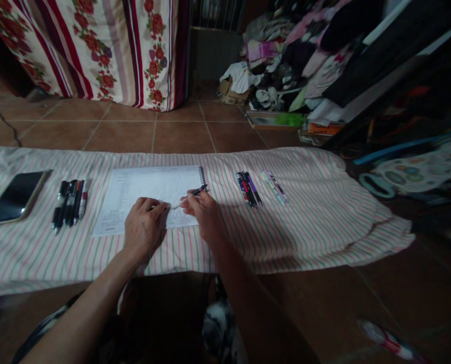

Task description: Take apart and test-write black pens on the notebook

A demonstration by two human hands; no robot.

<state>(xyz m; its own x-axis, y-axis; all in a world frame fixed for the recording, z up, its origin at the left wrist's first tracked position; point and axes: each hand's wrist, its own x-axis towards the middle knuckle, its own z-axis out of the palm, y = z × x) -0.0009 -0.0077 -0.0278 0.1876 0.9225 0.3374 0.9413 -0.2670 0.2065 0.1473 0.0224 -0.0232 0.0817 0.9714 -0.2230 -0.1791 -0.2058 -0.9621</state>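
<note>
A spiral notebook [149, 189] lies open on a striped cloth [305, 222] spread over the floor. My right hand [200, 210] is closed round a dark pen [195, 193], its tip resting on the page near the lower right. My left hand [144, 225] rests on the lower part of the page with fingers curled, pressing the paper down; whether it holds anything is hidden.
A dark phone [15, 196] lies at the cloth's left end, with a row of black pens [69, 202] beside it. More pens [248, 188] and pastel pens [274, 187] lie right of the notebook. A floral bedsheet [96, 45], a clothes pile [286, 60] and brown tiles lie behind.
</note>
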